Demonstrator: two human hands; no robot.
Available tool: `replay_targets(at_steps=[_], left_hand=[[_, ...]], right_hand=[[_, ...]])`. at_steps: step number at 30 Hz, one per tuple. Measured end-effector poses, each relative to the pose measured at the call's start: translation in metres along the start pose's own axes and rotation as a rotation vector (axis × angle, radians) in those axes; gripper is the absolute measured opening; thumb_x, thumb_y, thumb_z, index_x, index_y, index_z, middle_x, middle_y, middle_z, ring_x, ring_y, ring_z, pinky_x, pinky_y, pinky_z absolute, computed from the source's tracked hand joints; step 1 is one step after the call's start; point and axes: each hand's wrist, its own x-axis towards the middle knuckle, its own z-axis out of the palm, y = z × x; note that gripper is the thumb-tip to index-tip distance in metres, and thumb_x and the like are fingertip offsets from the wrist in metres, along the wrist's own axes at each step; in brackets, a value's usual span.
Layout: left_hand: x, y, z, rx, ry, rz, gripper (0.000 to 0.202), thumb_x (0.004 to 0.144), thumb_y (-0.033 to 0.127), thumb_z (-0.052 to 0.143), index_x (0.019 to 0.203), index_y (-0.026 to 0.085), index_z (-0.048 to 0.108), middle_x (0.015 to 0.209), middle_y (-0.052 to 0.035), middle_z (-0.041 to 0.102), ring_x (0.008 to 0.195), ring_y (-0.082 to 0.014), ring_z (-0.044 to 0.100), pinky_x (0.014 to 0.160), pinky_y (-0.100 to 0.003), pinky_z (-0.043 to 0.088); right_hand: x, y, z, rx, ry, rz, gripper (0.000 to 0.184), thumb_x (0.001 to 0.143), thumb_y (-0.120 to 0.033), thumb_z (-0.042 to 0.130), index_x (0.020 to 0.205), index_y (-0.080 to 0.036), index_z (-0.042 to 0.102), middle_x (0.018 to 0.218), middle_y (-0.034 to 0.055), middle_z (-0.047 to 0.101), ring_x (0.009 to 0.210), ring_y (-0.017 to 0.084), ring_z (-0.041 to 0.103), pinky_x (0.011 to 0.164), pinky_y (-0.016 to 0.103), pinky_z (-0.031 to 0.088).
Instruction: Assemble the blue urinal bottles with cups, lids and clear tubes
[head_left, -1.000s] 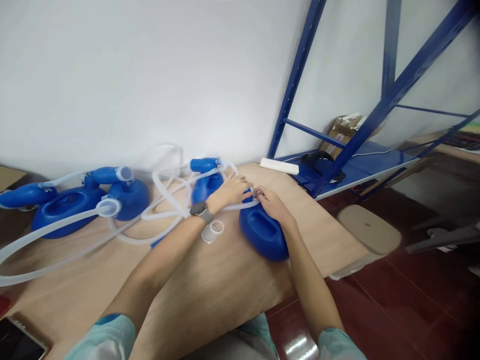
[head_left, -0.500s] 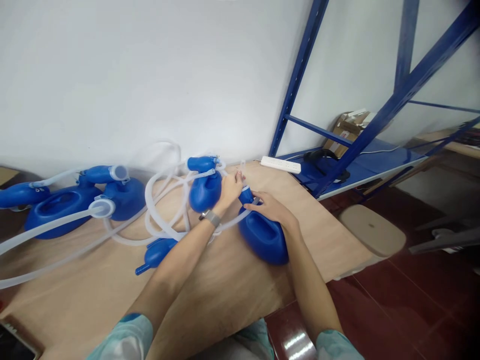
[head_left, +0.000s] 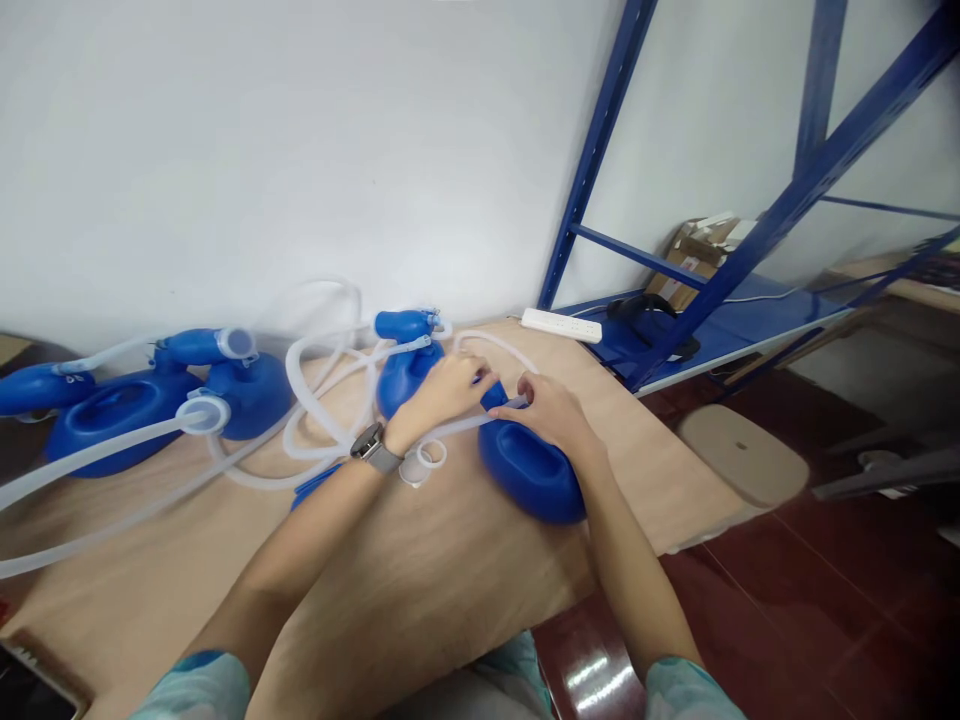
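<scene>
A blue plastic bottle with a hollow handle lies on the brown-covered table. My right hand is over its neck, thumb and fingers pinching a clear tube. Left of the bottle's neck, my left hand has its fingers curled, their tips close to the neck. Whatever those fingers hold is hidden. A thin clear hose arcs behind both hands. Below my left wrist, a clear cup-shaped fitting with a ring rests on the table.
Behind my left hand stands another blue bottle. Several blue bottles and coiled clear tubes spread leftward. A white power strip lies near the wall, beside a blue metal rack. A beige stool stands right of the table.
My left hand has moved down and left from the top of the bottle's neck. The hose there now arcs rightward, and the clear fitting has come into view. My right hand has shifted slightly.
</scene>
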Motion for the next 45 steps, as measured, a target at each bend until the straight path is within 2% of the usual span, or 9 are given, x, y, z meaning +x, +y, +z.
replay_targets(at_steps=[4,12,18,24,27,30,37,41,45], left_hand=[[0.003,0.003,0.001,-0.156,-0.123,-0.039,0.041,0.103,0.047,0.059,0.076,0.017,0.065,0.071,-0.0051,0.064,0.064,-0.0183,0.054,0.068,-0.033,0.04],[-0.009,0.014,0.014,-0.309,-0.058,-0.236,0.049,0.097,0.023,0.055,0.051,0.022,0.035,0.049,0.0041,0.035,0.05,-0.0104,0.03,0.058,-0.032,0.026],[-0.026,0.007,-0.021,-0.407,0.048,-0.382,0.052,0.1,0.031,0.05,0.056,0.024,0.023,0.053,0.0056,0.025,0.051,-0.0091,0.024,0.053,-0.03,0.021],[-0.129,0.04,-0.063,-0.236,0.203,-0.15,0.051,0.105,0.043,0.057,0.061,0.02,0.043,0.059,0.0041,0.045,0.057,-0.0109,0.039,0.058,-0.028,0.032],[-0.202,0.045,-0.049,0.032,0.162,0.134,0.036,0.106,0.035,0.06,0.073,0.02,0.06,0.069,0.0002,0.059,0.065,-0.0156,0.051,0.065,-0.03,0.041],[-0.264,0.032,-0.019,0.199,0.134,0.031,0.03,0.106,0.032,0.059,0.079,0.021,0.063,0.074,-0.0019,0.063,0.069,-0.0187,0.058,0.069,-0.032,0.048],[-0.316,0.002,0.0,0.276,0.242,-0.103,0.014,0.103,0.029,0.064,0.094,0.019,0.068,0.131,-0.0142,0.071,0.129,-0.0305,0.063,0.103,-0.046,0.054],[-0.304,-0.02,-0.017,0.318,0.305,-0.235,0.013,0.105,0.03,0.061,0.099,0.019,0.065,0.142,-0.017,0.065,0.138,-0.0331,0.058,0.109,-0.048,0.051],[-0.297,-0.039,-0.015,0.323,0.161,-0.341,0.02,0.107,0.035,0.055,0.111,0.017,0.065,0.14,-0.0199,0.065,0.126,-0.0352,0.062,0.104,-0.052,0.051]], right_hand=[[-0.005,0.0,-0.004,-0.024,-0.006,-0.105,0.057,0.07,-0.073,0.084,0.084,-0.025,0.057,0.091,0.0047,0.072,0.083,0.025,0.065,0.073,0.033,0.041],[-0.001,-0.003,-0.023,0.02,-0.273,-0.157,0.044,0.063,-0.054,0.094,0.087,-0.027,0.07,0.099,0.0038,0.08,0.096,0.029,0.072,0.078,0.034,0.048],[-0.012,0.021,-0.029,0.181,-0.252,-0.179,0.035,0.075,-0.046,0.085,0.103,-0.027,0.072,0.114,0.0044,0.079,0.11,0.031,0.072,0.1,0.043,0.053],[-0.025,0.039,-0.01,0.132,-0.03,-0.212,0.048,0.084,-0.051,0.078,0.124,-0.026,0.071,0.129,0.0108,0.077,0.119,0.035,0.072,0.108,0.051,0.052],[-0.027,0.043,0.0,0.112,0.08,-0.25,0.061,0.089,-0.053,0.072,0.143,-0.027,0.062,0.143,0.0123,0.071,0.128,0.036,0.068,0.115,0.055,0.046],[-0.026,0.041,0.004,0.036,0.099,-0.329,0.045,0.096,-0.052,0.063,0.134,-0.028,0.067,0.14,0.0102,0.073,0.134,0.035,0.064,0.123,0.06,0.034],[-0.031,-0.025,0.014,-0.041,0.148,-0.356,0.031,0.101,-0.047,0.056,0.105,-0.025,0.077,0.13,0.0136,0.076,0.131,0.038,0.062,0.119,0.059,0.037],[-0.065,-0.093,0.067,0.105,0.014,-0.361,0.034,0.106,-0.046,0.05,0.097,-0.028,0.077,0.107,0.0112,0.078,0.107,0.032,0.071,0.096,0.047,0.055],[-0.087,-0.136,0.134,0.315,-0.26,-0.304,0.029,0.1,-0.047,0.065,0.118,-0.028,0.074,0.121,0.0088,0.077,0.115,0.032,0.07,0.105,0.049,0.054]])
